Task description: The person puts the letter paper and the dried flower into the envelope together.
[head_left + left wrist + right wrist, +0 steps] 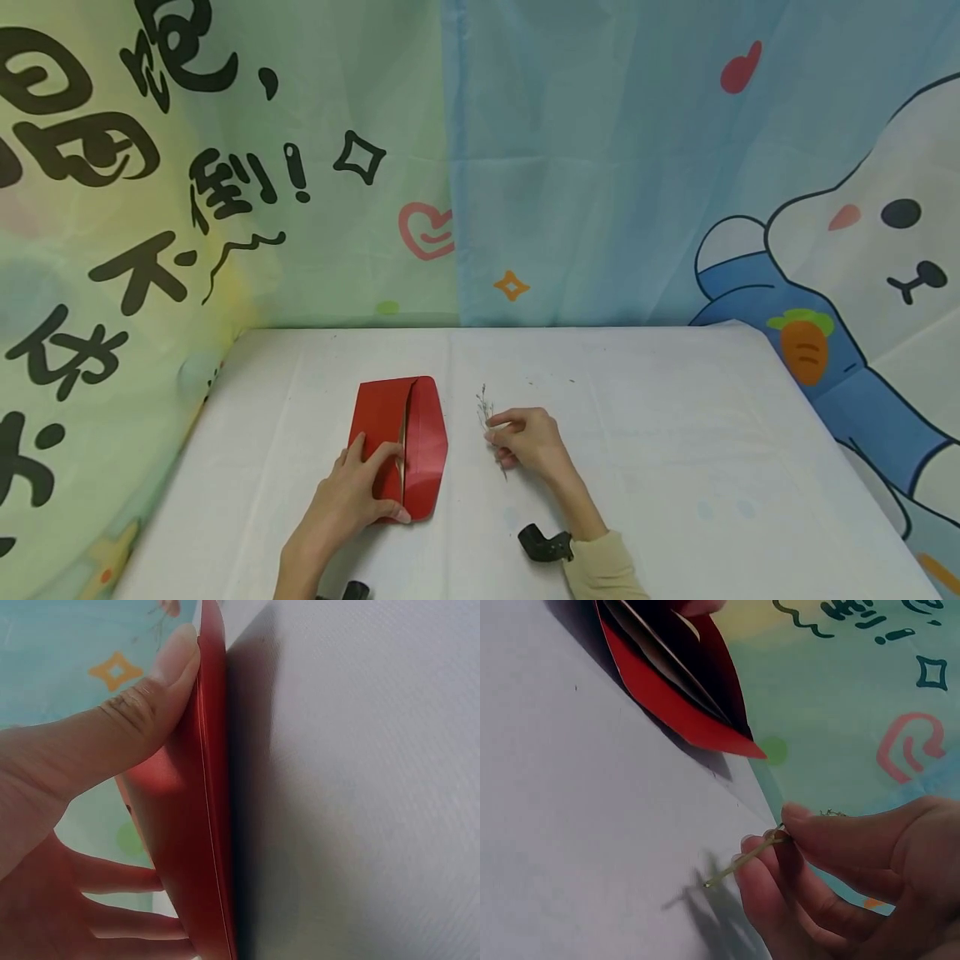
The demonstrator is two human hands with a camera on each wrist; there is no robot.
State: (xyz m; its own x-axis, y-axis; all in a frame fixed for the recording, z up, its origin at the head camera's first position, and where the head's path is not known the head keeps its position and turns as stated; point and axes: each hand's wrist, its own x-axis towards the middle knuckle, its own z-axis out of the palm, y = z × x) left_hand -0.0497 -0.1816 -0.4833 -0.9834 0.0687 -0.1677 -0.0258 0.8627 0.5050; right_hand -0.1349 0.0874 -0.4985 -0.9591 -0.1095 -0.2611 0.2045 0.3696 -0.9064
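Observation:
A red paper envelope (pixel 428 442) lies on the white table with its flap unfolded to the right and its mouth gaping. My left hand (pixel 341 500) grips its near part, thumb at the near edge and fingers spread over the front, the index finger by the mouth. In the left wrist view, the thumb and other fingers take the envelope (pixel 176 817) from opposite edges. To the right, apart from the envelope, my right hand (pixel 531 440) pinches a thin dried sprig (pixel 483 405) between thumb and fingers. Its bare stem (pixel 739 870) sticks out below the fingertips in the right wrist view.
A few tiny dark bits (pixel 572 382) lie on the white table cloth (pixel 675 433) toward the back. Behind the table hangs a printed curtain (pixel 570 167). Black wrist cameras (pixel 545 543) sit at both wrists.

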